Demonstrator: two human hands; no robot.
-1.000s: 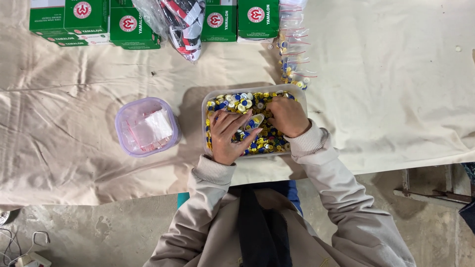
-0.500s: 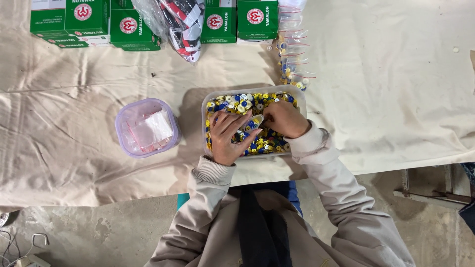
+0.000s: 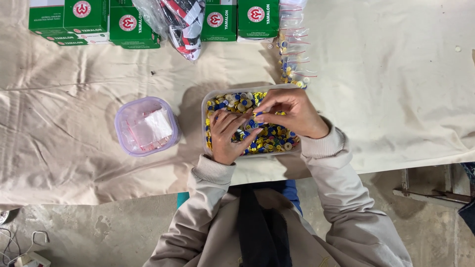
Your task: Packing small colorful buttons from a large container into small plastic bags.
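Your left hand (image 3: 228, 137) lies palm-down, fingers spread and relaxed, on the heap of small blue, yellow and cream buttons (image 3: 269, 141) in the clear rectangular tub (image 3: 208, 99); it grasps nothing that shows. Your right hand (image 3: 289, 112) is curled over the same heap, thumb and forefinger pinched near the left fingertips on what looks like a single blue button, though it is too small to tell for sure. By the look of it, you are at the picking step: one piece lifted out of the mix. The next move calls for a steady pinch and a clean lift clear of the heap, so nothing neighbouring spills over the rim.

At 9 o'clock from the tub, well apart, stands a lilac round-cornered container (image 3: 147, 126) holding small clear bags. At 12 o'clock lies a row of filled clear packets (image 3: 291, 54), reaching almost to the tub's far rim. Farther out, at 11 o'clock, green boxes (image 3: 94, 22) and a crumpled plastic bag (image 3: 180, 20) sit on the cream cloth (image 3: 396, 89).
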